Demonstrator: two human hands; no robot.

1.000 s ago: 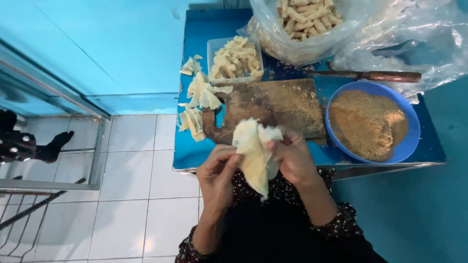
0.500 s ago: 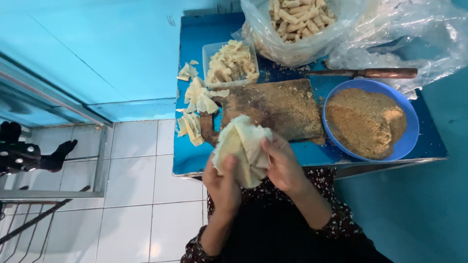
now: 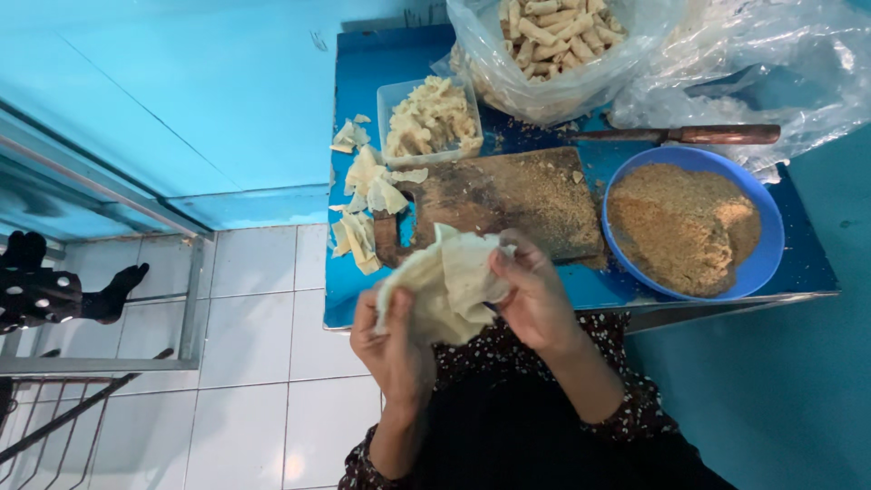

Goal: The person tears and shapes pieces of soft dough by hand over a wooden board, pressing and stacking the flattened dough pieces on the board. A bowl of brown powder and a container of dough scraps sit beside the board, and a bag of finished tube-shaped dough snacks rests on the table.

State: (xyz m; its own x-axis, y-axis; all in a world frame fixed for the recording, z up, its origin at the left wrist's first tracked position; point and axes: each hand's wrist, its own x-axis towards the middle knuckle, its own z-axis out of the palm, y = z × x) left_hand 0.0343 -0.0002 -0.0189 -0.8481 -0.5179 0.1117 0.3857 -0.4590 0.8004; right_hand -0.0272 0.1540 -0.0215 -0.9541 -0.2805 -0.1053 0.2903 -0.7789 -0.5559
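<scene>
Both my hands hold a stack of thin pale wrapper sheets (image 3: 445, 286) just in front of the blue table's near edge (image 3: 581, 290). My left hand (image 3: 392, 340) supports the stack from below and behind. My right hand (image 3: 535, 295) pinches the top sheet at its right edge, fingers curled over it. Just beyond the sheets lies a wooden cutting board (image 3: 508, 200) dusted with crumbs.
A blue bowl of breadcrumbs (image 3: 689, 222) sits right of the board. A clear tub of filling (image 3: 428, 122), torn wrapper scraps (image 3: 363, 195), a wooden-handled knife (image 3: 689, 134) and a plastic bag of rolled pieces (image 3: 553, 41) lie farther back. White floor tiles and a metal rail (image 3: 100, 363) are at left.
The wrapper stack has shifted slightly and spread flatter between my hands; my right fingers have moved onto the top sheet's edge.
</scene>
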